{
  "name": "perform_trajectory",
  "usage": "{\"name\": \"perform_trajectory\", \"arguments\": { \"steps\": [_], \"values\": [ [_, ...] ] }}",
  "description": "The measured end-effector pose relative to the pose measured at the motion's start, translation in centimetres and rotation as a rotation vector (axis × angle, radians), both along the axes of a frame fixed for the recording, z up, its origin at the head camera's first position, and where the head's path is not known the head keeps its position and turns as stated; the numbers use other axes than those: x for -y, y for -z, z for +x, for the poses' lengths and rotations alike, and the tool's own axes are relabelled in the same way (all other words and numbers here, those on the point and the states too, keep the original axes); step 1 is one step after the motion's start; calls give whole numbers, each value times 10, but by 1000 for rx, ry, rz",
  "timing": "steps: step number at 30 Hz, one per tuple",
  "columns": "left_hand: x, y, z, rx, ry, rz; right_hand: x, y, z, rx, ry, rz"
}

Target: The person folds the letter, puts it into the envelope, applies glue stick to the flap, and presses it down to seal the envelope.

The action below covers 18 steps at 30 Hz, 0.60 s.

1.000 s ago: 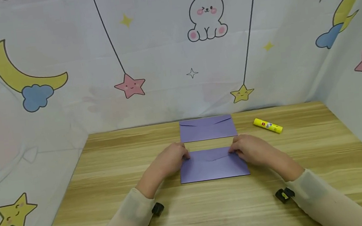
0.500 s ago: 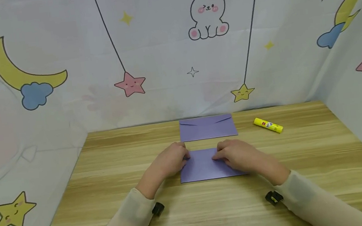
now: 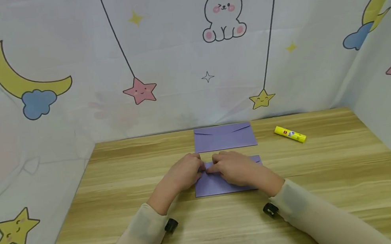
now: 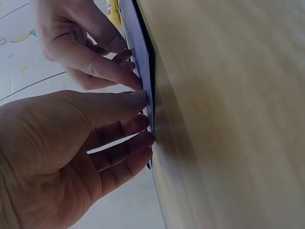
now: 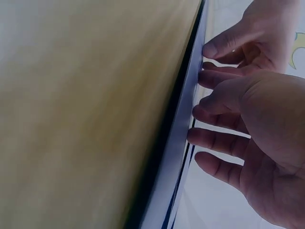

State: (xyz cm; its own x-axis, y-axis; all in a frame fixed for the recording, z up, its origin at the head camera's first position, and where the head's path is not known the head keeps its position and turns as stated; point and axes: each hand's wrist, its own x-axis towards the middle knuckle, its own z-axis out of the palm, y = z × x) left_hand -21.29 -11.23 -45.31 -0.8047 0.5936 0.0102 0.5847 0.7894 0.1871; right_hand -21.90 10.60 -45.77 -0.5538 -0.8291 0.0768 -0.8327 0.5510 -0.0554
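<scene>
A purple envelope (image 3: 212,184) lies flat on the wooden table, its flap folded down. My left hand (image 3: 185,172) rests at its upper left corner. In the left wrist view the left thumb (image 4: 116,102) touches the envelope's surface, with the other fingertips near its edge. My right hand (image 3: 237,168) reaches across the envelope, its fingertips pressing the flap close to the left hand. In the right wrist view the right fingers (image 5: 217,138) are spread and touch the envelope (image 5: 183,114). The right hand covers most of the flap's edge.
A second purple envelope (image 3: 224,138) lies behind, flap side up. To its right is a yellow glue stick (image 3: 290,134). A white cloth (image 3: 174,60) with printed stars and a rabbit stands along the back and sides of the table (image 3: 207,232).
My right hand has slid leftward along the flap, from the envelope's upper right corner to beside the left hand. The left hand has stayed at the left corner.
</scene>
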Motion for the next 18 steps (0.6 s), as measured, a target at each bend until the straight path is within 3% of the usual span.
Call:
{"name": "perform_trajectory", "arguments": {
  "steps": [8, 18],
  "values": [
    [-1, 1, 0, -7, -5, -7, -13, -1, 0, 38, 20, 13],
    [-1, 0, 2, -26, -3, -13, -65, 1, 1, 89, 85, -6]
  ]
}}
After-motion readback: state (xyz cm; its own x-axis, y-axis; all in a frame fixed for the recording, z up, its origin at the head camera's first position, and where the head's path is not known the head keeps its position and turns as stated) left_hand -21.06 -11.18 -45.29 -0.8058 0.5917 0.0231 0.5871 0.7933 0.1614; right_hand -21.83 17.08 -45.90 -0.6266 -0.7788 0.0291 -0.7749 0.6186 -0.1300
